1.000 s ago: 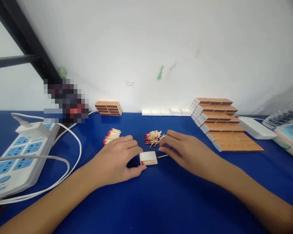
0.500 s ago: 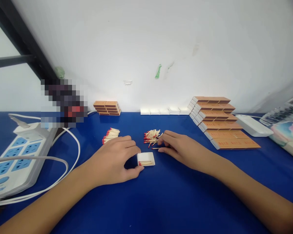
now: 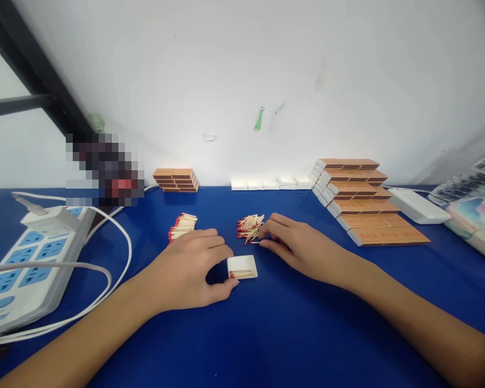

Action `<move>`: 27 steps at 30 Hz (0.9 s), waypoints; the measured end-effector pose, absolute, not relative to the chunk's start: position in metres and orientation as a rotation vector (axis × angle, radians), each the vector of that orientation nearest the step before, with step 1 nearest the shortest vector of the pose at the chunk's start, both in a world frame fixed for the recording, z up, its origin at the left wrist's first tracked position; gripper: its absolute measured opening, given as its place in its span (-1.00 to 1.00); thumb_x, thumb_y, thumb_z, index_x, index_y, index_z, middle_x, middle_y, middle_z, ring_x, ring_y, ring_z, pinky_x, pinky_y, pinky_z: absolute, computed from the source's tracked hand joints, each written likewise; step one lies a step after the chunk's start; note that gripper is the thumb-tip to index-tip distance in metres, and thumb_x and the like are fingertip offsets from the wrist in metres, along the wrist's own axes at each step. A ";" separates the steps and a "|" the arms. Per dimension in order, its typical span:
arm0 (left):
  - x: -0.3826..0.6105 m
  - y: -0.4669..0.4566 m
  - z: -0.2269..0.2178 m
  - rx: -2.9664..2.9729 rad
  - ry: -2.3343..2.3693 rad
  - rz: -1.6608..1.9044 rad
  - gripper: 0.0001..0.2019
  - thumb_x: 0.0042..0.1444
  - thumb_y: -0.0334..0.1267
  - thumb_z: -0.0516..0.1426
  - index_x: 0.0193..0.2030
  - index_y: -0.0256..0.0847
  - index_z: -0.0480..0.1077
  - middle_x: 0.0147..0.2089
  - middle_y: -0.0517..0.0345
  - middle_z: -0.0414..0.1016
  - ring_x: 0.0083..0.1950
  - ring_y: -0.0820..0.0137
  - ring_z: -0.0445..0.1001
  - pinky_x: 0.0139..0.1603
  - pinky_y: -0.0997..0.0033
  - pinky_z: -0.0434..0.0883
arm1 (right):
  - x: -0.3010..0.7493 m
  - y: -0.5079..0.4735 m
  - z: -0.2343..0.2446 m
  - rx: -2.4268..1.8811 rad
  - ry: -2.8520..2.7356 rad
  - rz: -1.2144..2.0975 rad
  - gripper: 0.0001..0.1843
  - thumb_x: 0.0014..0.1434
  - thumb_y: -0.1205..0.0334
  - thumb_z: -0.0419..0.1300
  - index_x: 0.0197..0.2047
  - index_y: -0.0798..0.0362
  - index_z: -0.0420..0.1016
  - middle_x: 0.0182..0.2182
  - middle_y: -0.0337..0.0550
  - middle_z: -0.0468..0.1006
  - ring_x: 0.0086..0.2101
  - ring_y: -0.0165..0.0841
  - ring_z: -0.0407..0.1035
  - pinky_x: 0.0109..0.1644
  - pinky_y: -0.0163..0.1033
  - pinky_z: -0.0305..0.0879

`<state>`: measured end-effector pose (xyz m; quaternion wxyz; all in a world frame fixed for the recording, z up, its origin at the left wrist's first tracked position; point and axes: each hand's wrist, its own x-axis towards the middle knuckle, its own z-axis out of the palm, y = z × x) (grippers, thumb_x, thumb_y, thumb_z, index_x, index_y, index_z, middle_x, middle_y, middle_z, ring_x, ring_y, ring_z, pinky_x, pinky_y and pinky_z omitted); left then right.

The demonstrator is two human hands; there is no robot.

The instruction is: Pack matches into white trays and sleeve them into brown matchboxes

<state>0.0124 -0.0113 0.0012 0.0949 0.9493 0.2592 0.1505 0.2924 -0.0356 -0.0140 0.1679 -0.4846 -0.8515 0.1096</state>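
A small white matchbox tray (image 3: 242, 263) lies on the blue table, with a few red-tipped matches (image 3: 242, 274) along its near side. My left hand (image 3: 194, 267) holds the tray by its left end, the thumb at the near corner and a finger at the far one. To the right, my right hand (image 3: 289, 242) has thumb and fingers pinched on the tail of a single match (image 3: 255, 242). That match lies at the near edge of a loose match pile (image 3: 248, 226). Behind my left hand is another pile of matches (image 3: 183, 224), partly hidden by it.
Stacked matchboxes stand by the wall at left (image 3: 175, 180) and in a stepped stack at right (image 3: 359, 207). Between them runs a row of white trays (image 3: 262, 184). A power strip (image 3: 32, 258) with white cables takes up the left side; a white device (image 3: 418, 206) sits at right.
My right hand has shifted slightly left and away from me with the match, closer against the loose pile. My left hand still holds the tray, nearly unmoved.
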 end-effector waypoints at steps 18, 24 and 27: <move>0.013 -0.011 0.000 2.830 0.752 0.463 -0.82 0.23 -0.14 0.26 -0.16 -0.20 0.58 -0.35 0.18 0.49 -0.25 0.32 0.43 -0.22 0.28 0.36 | 0.291 -0.031 -0.021 -1.431 -2.430 0.184 -0.80 0.53 0.21 0.00 -0.11 0.03 0.40 -0.17 -0.13 0.41 -0.38 -0.38 0.33 -0.28 -0.22 0.23; 0.012 -0.010 0.000 2.833 0.751 0.462 -0.82 0.24 -0.15 0.26 -0.15 -0.21 0.58 -0.36 0.19 0.48 -0.27 0.33 0.42 -0.21 0.27 0.35 | 0.292 -0.033 -0.018 -1.410 -2.421 0.294 -0.82 0.53 0.17 0.04 -0.12 0.02 0.40 -0.15 -0.14 0.44 -0.35 -0.38 0.36 -0.26 -0.23 0.25; 0.013 -0.010 0.000 2.832 0.750 0.453 -0.82 0.23 -0.14 0.26 -0.16 -0.21 0.58 -0.36 0.19 0.48 -0.27 0.33 0.42 -0.23 0.28 0.35 | 0.293 -0.034 -0.017 -1.409 -2.417 0.310 -0.82 0.52 0.17 0.06 -0.14 0.01 0.40 -0.16 -0.15 0.45 -0.36 -0.38 0.36 -0.28 -0.23 0.25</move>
